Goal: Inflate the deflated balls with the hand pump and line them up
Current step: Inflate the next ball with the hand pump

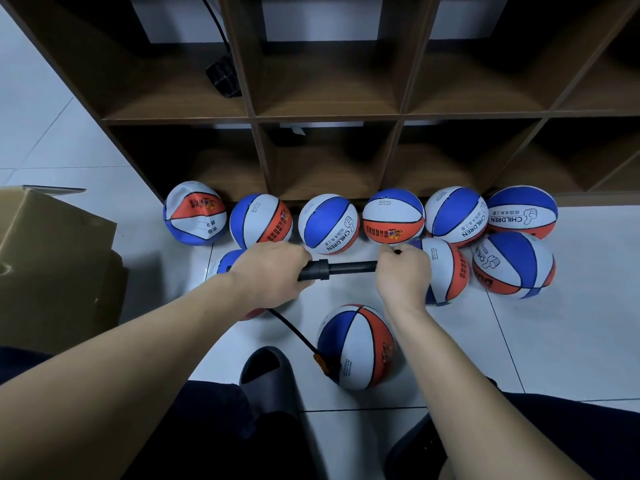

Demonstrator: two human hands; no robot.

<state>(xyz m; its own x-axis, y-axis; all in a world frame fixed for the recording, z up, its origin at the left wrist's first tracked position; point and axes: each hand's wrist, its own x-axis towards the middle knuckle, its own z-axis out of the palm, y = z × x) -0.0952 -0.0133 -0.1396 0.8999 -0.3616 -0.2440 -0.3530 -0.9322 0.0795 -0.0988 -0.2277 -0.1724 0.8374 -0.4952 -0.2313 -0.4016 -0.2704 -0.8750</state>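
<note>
- The wooden shelf unit (329, 116) stands against the wall, and its base gives me a straight edge to line balls up against.
- The cardboard box (52, 258) sits on the floor at my left, well clear of the row.
- The row of balls (327, 223) runs along the foot of the shelf, six side by side. The leftmost ball (194, 213) looks creased and soft, so I judge it needs air.
- Two more balls (512, 263) sit just in front of the row's right end, not yet in line, and another is mostly hidden under my left wrist.
- The ball being filled (356, 346) lies on the floor between my feet, near my slipper (268, 370), close enough that the hose reaches it.
- The hand pump (337, 268) is held level above the floor, crosswise, so I can stroke it sideways.
- My left hand (268, 275) wraps its fingers closed around the pump body to steady it.
- My right hand (403, 275) grips the handle end, fingers curled tight, ready to push or pull.
- The hose (294, 332) drops from the pump to the ball's valve side.
</note>
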